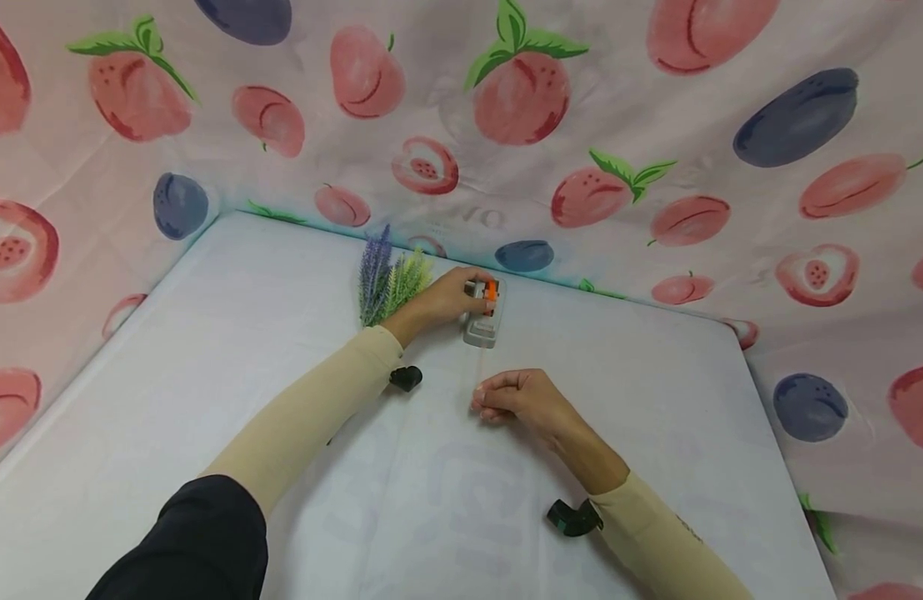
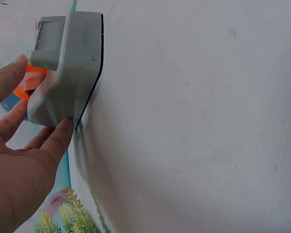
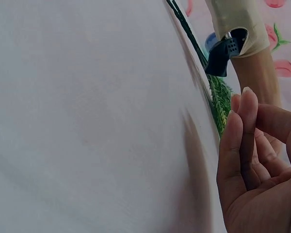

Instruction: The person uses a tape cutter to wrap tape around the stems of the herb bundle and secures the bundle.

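Black fabric sleeve (image 1: 192, 542) near left; left hand (image 1: 450, 296) grips orange-hubbed grey plastic tape dispenser (image 2: 75, 73), far side; probably stiff, weighty, best held by body; right hand (image 1: 525, 396) fingertips together, can't tell if pinching anything

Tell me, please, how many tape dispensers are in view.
1: a grey tape dispenser near the far edge of the table, held by the left hand, right of the flowers. Another could hide behind the left arm.
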`<state>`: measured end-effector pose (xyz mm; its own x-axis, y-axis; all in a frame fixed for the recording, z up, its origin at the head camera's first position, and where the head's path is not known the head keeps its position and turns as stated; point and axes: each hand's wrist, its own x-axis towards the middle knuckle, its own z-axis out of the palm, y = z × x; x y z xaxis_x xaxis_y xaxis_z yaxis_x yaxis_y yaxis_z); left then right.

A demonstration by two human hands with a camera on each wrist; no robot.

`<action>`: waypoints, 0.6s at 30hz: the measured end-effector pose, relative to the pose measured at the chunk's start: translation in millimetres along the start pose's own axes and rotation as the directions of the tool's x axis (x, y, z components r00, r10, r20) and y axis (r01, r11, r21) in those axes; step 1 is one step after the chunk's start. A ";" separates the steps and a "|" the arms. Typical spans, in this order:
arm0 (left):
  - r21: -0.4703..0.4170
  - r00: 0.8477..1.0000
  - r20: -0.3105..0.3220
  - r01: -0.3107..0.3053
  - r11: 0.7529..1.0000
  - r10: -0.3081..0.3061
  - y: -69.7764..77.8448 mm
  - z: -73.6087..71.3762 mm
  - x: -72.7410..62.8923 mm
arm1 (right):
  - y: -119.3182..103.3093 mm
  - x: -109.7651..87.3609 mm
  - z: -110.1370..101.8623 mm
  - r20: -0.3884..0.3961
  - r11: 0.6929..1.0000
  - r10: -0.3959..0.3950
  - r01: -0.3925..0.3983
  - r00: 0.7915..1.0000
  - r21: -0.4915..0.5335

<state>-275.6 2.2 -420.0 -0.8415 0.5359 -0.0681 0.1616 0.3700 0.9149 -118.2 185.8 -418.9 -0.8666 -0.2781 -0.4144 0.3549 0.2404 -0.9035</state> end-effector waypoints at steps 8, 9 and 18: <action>0.008 1.000 0.009 -0.011 1.000 0.011 1.0 -1.6 1.6 | 1.6 -3.3 2.3 0.017 1.000 -0.009 0.009 1.000 -0.016; 0.010 1.000 0.009 -0.013 1.000 0.013 0.9 -1.7 1.7 | 1.7 -4.0 2.9 0.019 1.000 -0.007 0.007 1.000 -0.016; 0.012 1.000 0.012 0.000 1.000 0.000 0.9 -1.1 0.0 | 4.5 -8.5 7.2 0.021 1.000 0.008 -0.008 1.000 -0.003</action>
<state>-276.1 1.6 -418.7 -0.8352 0.5451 -0.0726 0.1680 0.3786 0.9102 -106.7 182.5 -420.3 -0.8563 -0.2954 -0.4237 0.3608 0.2450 -0.8999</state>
